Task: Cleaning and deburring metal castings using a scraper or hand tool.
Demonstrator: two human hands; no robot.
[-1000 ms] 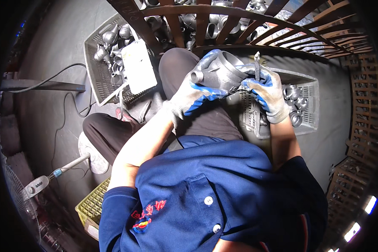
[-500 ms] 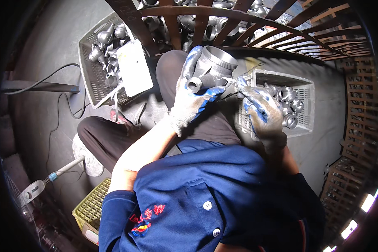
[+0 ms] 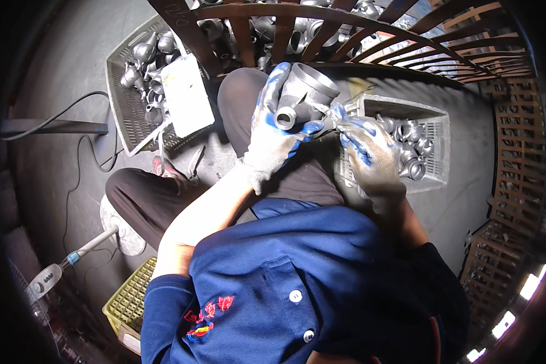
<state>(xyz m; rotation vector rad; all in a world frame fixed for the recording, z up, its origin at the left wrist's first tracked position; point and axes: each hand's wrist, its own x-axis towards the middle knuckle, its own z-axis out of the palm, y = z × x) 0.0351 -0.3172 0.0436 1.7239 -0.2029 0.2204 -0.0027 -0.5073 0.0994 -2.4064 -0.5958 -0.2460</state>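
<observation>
My left hand (image 3: 270, 133), in a blue-and-white work glove, is wrapped around a grey metal pipe fitting (image 3: 309, 82) above my lap. The fitting has a wide ridged mouth facing up and away, and a narrow side tube pointing toward me. Close against the fitting's right side is my right hand (image 3: 367, 142), also gloved, its fingers closed in a pinch. Something thin shows at those fingertips by the side tube, too small and glaring to name.
Grey plastic crates with metal fittings stand at left (image 3: 124, 115) and right (image 3: 434, 167). A white board (image 3: 187, 97) leans on the left crate. Rusty metal bars (image 3: 321, 12) enclose more fittings ahead. A yellow crate (image 3: 124, 300) and a round-based stand (image 3: 127, 233) are at lower left.
My right hand has shifted slightly left and upward, with its fingertips closer to the side tube. The fitting has turned a little in my left hand.
</observation>
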